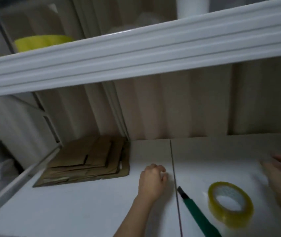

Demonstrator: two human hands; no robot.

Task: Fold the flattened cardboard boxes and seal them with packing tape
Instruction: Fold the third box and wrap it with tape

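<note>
Tape roll (230,203) yellowish, upright — cardboard boxes (88,161) flat, stacked.

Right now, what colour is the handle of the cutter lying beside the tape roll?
Green, with a black tip, seen in the head view: the cutter lies left of the yellowish tape roll.

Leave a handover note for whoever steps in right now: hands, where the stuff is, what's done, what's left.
Left hand: fingers curled, knuckles on the white table, holding nothing.
Right hand: blurred at the right edge; grip unclear.
Flat boxes: stacked at the table's back left, untouched.
Tape roll: lying on the table front right, beside the green knife.
Done: no folded or taped box is in view.
Left: take a flat box, fold it, tape it shut, repeat.
</note>
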